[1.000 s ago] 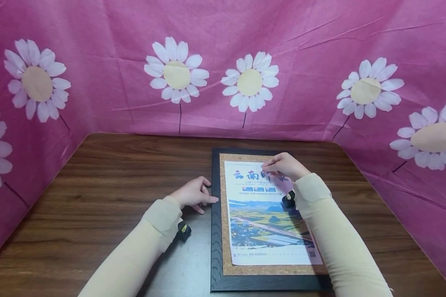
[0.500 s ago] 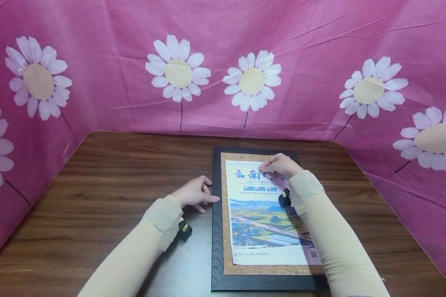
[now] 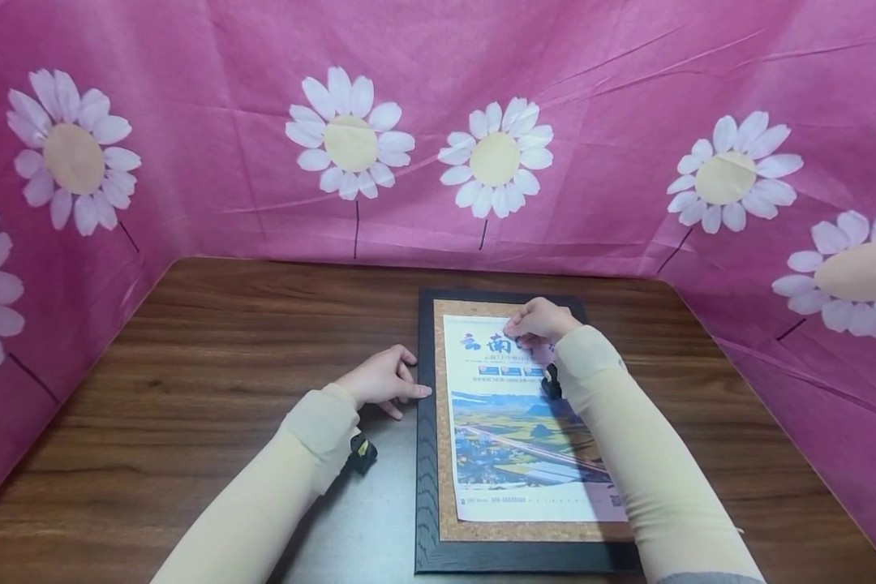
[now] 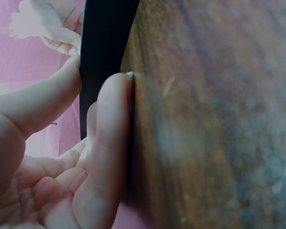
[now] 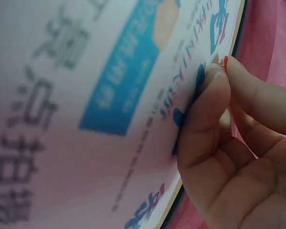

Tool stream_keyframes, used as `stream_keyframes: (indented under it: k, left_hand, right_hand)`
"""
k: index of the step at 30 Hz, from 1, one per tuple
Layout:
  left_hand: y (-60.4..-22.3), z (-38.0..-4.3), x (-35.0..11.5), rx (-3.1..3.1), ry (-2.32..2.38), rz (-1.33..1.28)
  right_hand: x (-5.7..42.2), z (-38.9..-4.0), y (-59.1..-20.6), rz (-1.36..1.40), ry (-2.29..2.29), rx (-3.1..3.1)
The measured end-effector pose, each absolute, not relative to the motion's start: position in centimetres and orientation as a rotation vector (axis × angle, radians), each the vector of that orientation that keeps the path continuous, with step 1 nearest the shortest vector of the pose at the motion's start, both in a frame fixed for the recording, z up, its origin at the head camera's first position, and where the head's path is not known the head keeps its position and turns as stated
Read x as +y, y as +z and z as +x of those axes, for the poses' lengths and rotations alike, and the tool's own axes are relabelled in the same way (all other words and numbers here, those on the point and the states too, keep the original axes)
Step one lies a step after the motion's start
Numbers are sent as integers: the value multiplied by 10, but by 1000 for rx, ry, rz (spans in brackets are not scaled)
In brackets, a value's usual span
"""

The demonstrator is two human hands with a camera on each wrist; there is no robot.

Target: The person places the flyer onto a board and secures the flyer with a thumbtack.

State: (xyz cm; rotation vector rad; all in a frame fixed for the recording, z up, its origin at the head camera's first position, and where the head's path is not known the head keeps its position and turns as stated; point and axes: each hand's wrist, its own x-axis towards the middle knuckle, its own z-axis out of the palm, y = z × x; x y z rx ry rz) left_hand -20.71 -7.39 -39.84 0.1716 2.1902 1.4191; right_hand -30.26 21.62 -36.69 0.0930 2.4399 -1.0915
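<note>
A black-framed cork board [image 3: 533, 531] lies on the table, with a white poster [image 3: 511, 450] showing a landscape and Chinese characters on it. My left hand [image 3: 383, 380] holds the board's left rim; in the left wrist view the thumb is on one side of the black edge [image 4: 102, 43] and a finger on the other. My right hand [image 3: 543, 320] is at the poster's title near the top. In the right wrist view its thumb and index finger pinch a small red push pin [image 5: 226, 61] close to the paper. The pin's tip is hidden by the fingers.
The dark wood table [image 3: 212, 365] extends to the left and right of the board. A pink cloth [image 3: 409, 235] with large white daisies encloses it at the back and sides. A black wrist camera [image 3: 362, 453] sits under my left wrist.
My right hand has moved slightly left along the poster's title, still pinching. The left hand keeps its hold on the rim; board and poster have barely moved in view.
</note>
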Motion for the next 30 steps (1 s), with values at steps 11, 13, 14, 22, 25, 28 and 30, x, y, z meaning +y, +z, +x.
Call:
stream_keyframes:
  k: [11, 13, 14, 22, 25, 28, 30]
  left_hand:
    - [-397, -207, -73, 2190, 1414, 167]
    - [-397, -207, -73, 2188, 1415, 166]
    - [-397, -207, -73, 2190, 1414, 167]
    - [-396, -208, -73, 2184, 1425, 165]
    - [-396, -208, -73, 2185, 1431, 162]
    - [-397, -208, -73, 2186, 1432, 163]
    - [-397, -208, -72, 2185, 1431, 162]
  right_hand:
    - [216, -304, -366, 143, -1117, 2397]
    - [214, -302, -363, 146, -1111, 2402]
    - [214, -302, -363, 147, -1107, 2405]
    - [213, -301, -363, 172, -1129, 2400]
    - [212, -301, -363, 199, -1125, 2402]
    - [213, -302, -363, 253, -1110, 2399]
    - [214, -304, -363, 308, -1095, 2394]
